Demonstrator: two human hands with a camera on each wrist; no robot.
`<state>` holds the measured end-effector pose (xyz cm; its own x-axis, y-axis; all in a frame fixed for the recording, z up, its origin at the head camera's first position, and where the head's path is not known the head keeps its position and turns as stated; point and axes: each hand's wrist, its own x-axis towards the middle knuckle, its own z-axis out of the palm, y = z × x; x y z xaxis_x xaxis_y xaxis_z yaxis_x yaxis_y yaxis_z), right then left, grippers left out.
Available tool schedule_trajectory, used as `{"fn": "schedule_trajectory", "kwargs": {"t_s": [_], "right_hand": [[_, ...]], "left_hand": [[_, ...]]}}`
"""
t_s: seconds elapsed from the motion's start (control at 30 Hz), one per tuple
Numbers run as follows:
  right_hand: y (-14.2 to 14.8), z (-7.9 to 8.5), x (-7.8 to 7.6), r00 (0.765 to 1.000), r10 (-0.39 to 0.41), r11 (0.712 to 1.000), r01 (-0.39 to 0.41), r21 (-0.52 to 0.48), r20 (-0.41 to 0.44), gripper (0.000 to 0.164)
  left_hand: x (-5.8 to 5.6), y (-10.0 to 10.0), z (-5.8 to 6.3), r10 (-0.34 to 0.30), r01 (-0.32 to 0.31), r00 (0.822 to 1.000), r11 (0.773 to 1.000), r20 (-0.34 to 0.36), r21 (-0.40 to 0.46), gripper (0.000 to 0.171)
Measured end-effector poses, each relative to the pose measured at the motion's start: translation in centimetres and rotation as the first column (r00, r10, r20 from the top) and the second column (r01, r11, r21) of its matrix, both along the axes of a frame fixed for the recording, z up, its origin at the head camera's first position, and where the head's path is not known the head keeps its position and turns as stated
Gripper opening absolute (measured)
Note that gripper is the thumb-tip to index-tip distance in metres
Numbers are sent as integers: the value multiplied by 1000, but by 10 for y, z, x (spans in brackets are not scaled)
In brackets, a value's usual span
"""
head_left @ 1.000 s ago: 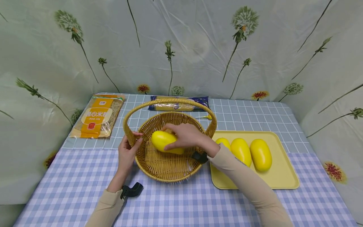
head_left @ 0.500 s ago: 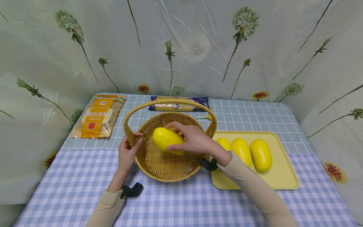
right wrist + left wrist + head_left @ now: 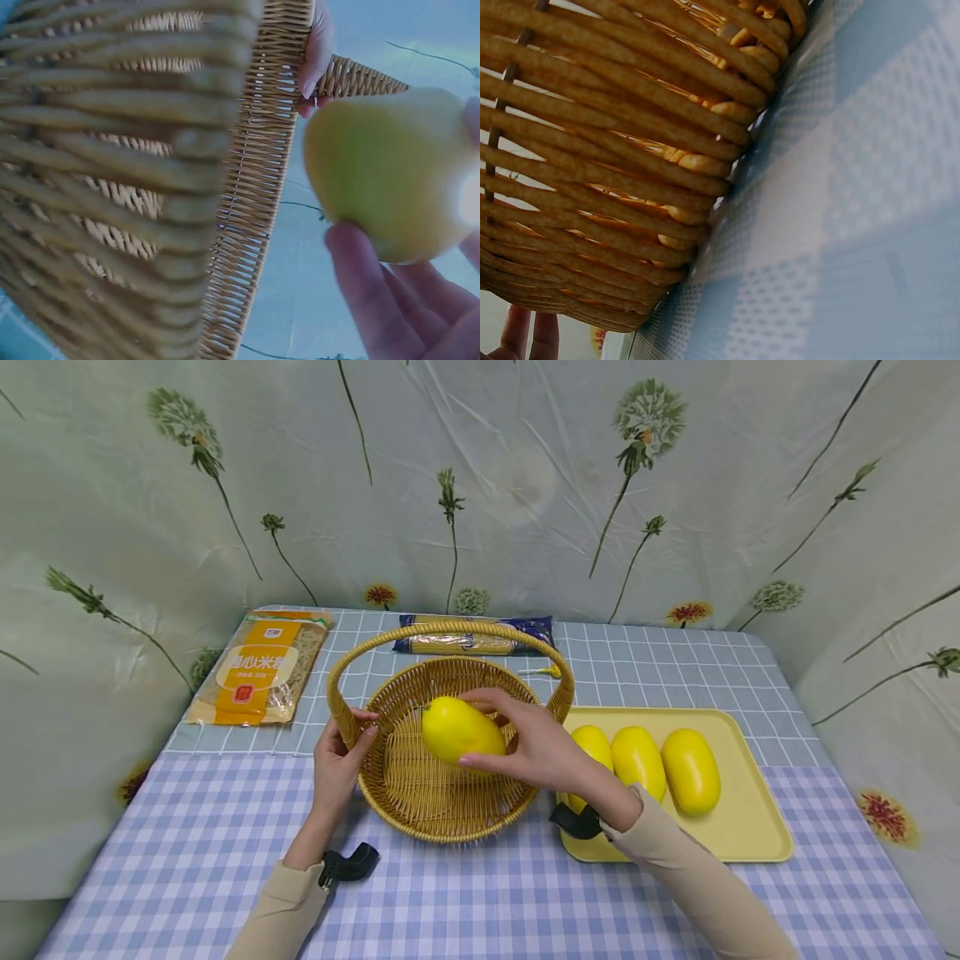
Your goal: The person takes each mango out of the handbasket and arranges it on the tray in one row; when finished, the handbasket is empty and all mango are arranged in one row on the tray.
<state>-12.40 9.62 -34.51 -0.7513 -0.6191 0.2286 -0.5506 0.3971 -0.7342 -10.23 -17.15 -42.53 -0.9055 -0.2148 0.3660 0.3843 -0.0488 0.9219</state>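
In the head view, my right hand holds a smooth yellow oval fruit between thumb and fingers, above the inside of a round wicker basket. The right wrist view shows the fruit up close, apart from the woven wall, with fingers around it. Its exact kind is unclear. My left hand grips the basket's left rim at the foot of the tall arched handle. From the left wrist, the basket's outer wall fills much of the view, and two of my fingers show below it.
Right of the basket, a yellow tray bears three similar yellow fruits. Behind lie a bag of rice noodles, a purple-ended pasta pack and a small yellow-handled tool. A floral curtain closes off the back.
My right hand has raised the yellow fruit from the basket's bottom and shifted it to the right. The left hand and the basket stay where they were.
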Motion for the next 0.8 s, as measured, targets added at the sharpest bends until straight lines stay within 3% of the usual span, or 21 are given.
{"fn": "schedule_trajectory", "kwargs": {"t_s": [0.43,0.6,0.8], "right_hand": [[31,-11,22,985,-72,975,37,-221,-155,68],[47,-20,30,974,-135,945,71,-319,-183,67],[66,-30,37,947,-227,883,102,-458,-226,74]], "left_hand": [[0,0,0,12,-12,1000,1000,12,-20,20],[0,1,1,17,-17,1000,1000,15,-23,20],[1,1,1,15,-15,1000,1000,23,-25,21]]}}
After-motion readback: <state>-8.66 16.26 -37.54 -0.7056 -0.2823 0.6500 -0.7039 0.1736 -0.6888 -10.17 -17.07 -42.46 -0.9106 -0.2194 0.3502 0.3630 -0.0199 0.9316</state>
